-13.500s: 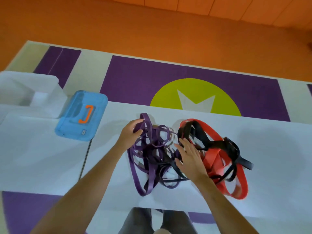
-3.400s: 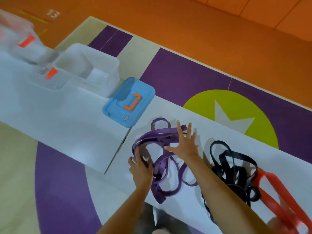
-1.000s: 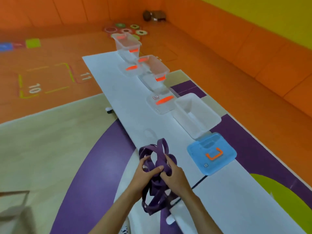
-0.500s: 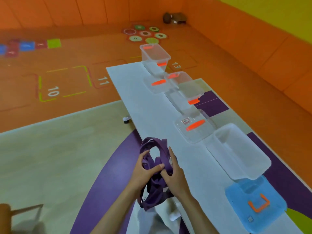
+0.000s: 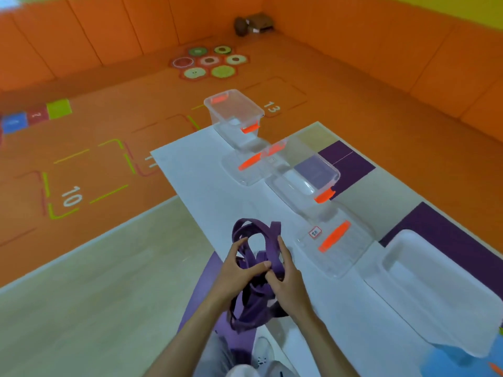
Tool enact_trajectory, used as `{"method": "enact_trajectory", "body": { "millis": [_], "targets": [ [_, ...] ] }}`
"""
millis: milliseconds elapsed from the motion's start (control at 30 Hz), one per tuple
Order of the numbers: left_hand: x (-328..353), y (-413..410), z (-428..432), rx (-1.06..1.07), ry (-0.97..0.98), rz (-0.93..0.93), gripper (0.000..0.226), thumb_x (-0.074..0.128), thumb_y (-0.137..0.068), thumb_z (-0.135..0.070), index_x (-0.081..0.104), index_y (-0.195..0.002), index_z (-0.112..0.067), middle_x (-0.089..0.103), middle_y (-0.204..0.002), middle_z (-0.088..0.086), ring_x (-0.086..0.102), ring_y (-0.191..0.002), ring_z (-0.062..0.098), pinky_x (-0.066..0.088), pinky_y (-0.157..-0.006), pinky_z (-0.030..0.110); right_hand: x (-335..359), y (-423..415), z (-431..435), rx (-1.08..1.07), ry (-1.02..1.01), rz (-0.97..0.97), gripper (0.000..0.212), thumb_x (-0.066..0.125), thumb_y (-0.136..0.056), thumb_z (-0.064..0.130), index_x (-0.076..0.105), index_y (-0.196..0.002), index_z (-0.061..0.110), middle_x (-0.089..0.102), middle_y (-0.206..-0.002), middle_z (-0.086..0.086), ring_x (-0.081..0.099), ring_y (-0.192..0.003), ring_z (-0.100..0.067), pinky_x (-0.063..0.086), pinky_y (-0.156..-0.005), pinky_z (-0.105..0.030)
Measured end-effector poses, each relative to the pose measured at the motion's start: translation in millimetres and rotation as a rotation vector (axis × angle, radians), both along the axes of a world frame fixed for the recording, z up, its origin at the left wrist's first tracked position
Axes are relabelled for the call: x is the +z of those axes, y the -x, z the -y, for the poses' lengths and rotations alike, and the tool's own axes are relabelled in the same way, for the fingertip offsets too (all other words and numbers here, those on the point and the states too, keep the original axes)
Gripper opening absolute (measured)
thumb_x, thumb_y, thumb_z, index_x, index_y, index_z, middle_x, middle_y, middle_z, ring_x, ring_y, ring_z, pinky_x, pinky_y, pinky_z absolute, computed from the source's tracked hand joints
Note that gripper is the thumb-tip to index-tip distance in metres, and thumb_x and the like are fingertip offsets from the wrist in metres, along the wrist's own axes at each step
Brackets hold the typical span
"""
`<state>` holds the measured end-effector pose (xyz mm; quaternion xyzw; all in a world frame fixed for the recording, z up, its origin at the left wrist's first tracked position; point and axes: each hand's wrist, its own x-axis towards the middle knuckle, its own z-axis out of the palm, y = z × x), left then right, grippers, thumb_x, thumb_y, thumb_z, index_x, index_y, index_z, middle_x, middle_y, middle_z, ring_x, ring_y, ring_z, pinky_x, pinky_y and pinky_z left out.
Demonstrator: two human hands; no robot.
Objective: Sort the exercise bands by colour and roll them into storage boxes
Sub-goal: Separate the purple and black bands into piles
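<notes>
Left hand (image 5: 234, 270) and right hand (image 5: 290, 282) both pinch the purple bands (image 5: 273, 238), a loose tangle held above the table's (image 5: 206, 186) near edge at six o'clock. I judge purple sorted, but nothing is rolled or boxed yet. From twelve round to four o'clock stand a far clear box (image 5: 234, 110), a second clear box (image 5: 307, 175), a flat lid (image 5: 334, 240) and a white box (image 5: 441, 295). The lid lies nearest my bundle.

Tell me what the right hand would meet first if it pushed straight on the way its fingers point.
The right hand would first meet the loop of purple bands it holds; beyond, likely bare table, then perhaps the flat clear lid; depth is unclear.
</notes>
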<state>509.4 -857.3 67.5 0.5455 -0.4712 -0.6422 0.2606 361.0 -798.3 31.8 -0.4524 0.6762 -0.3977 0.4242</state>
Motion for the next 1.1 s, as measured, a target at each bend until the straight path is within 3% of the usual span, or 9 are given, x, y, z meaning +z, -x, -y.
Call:
{"method": "enact_trajectory", "body": {
  "millis": [67,167,300,433,567,700,833,933,1100],
  "targets": [
    [-6.2,1.9,33.4,-0.074,0.012,0.027,0.082,0.093,-0.079,-0.038,0.045,-0.146,-0.043,0.064,-0.122,-0.007,0.076,-0.094,0.010,0.060,-0.072,0.020,-4.3,-0.9,24.9,-0.060,-0.021,-0.006,0.080,0.062,-0.099,0.023,0.020,-0.152,0.065,0.073,-0.113,0.018,0.074,-0.088,-0.013,0.062,-0.082,-0.033],
    [-24.3,4.6,82.4,-0.182,0.062,0.090,0.088,0.092,-0.073,-0.053,0.044,-0.146,-0.050,0.058,-0.138,-0.008,0.068,-0.113,0.009,0.061,-0.093,0.028,-10.2,-3.3,61.1,-0.188,-0.030,-0.008,0.076,0.062,-0.102,0.017,0.021,-0.152,0.056,0.051,-0.121,0.043,0.063,-0.099,0.019,0.053,-0.082,-0.010],
    [-50.3,6.6,142.9,-0.333,0.114,0.184,0.091,0.089,-0.074,-0.060,0.039,-0.150,-0.049,0.054,-0.145,-0.014,0.058,-0.128,0.012,0.051,-0.110,0.036,-26.4,-10.8,105.8,-0.312,-0.091,0.073,0.074,0.059,-0.104,0.008,0.020,-0.153,0.048,0.040,-0.130,0.042,0.049,-0.104,0.035,0.046,-0.081,-0.001],
    [-88.3,8.0,200.7,-0.507,0.180,0.291,0.091,0.084,-0.080,-0.058,0.038,-0.156,-0.039,0.050,-0.144,-0.019,0.051,-0.131,0.006,0.043,-0.111,0.031,-64.3,-10.5,141.2,-0.311,-0.229,0.013,0.086,0.062,-0.103,0.014,0.012,-0.155,0.061,0.050,-0.148,0.024,0.065,-0.113,0.004,0.059,-0.091,-0.022],
    [-122.4,5.7,242.6,-0.665,0.204,0.464,0.087,0.078,-0.083,-0.057,0.028,-0.153,-0.049,0.050,-0.127,-0.006,0.064,-0.112,0.025,0.053,-0.095,0.038,-98.3,-5.5,154.0,-0.359,-0.385,-0.129,0.086,0.062,-0.102,0.014,0.011,-0.158,0.056,0.057,-0.139,0.004,0.064,-0.114,-0.014,0.053,-0.092,-0.018],
    [-148.1,8.9,261.4,-0.801,0.273,0.509,0.105,0.076,-0.087,-0.055,0.003,-0.162,-0.052,0.042,-0.131,0.002,0.064,-0.107,0.031,0.057,-0.088,0.040,-123.0,-8.4,159.9,-0.279,-0.482,-0.302,0.070,0.055,-0.105,0.024,0.021,-0.162,0.045,0.031,-0.167,0.005,0.045,-0.145,-0.029,0.047,-0.111,-0.039],
    [-169.3,17.5,254.8,-0.832,0.412,0.615,0.101,0.060,-0.088,-0.076,0.007,-0.166,-0.039,0.038,-0.150,0.015,0.049,-0.129,0.037,0.053,-0.100,0.048,-139.0,-19.6,164.2,-0.134,-0.628,-0.529,0.065,0.042,-0.109,0.034,0.009,-0.164,0.043,0.011,-0.174,0.010,0.041,-0.145,-0.037,0.038,-0.117,-0.048],
    [-167.1,24.9,252.6,-0.837,0.539,0.822,0.096,0.035,-0.087,-0.088,0.011,-0.166,-0.039,0.011,-0.173,0.016,0.038,-0.145,0.039,0.049,-0.105,0.053,-132.8,-26.3,165.4,-0.181,-0.603,-0.614,0.063,0.047,-0.107,0.032,0.019,-0.164,0.039,0.021,-0.172,0.009,0.045,-0.147,-0.025,0.033,-0.119,-0.045],
    [-165.5,18.4,260.1,-0.822,0.670,0.891,0.100,0.010,-0.082,-0.096,0.020,-0.165,-0.040,0.013,-0.175,0.012,0.035,-0.151,0.040,0.045,-0.110,0.061,-117.5,-32.2,154.8,-0.269,-0.531,-0.728,0.061,0.077,-0.090,0.031,0.056,-0.148,0.035,0.058,-0.151,0.005,0.074,-0.108,-0.030,0.060,-0.090,-0.047]
  ]
}}
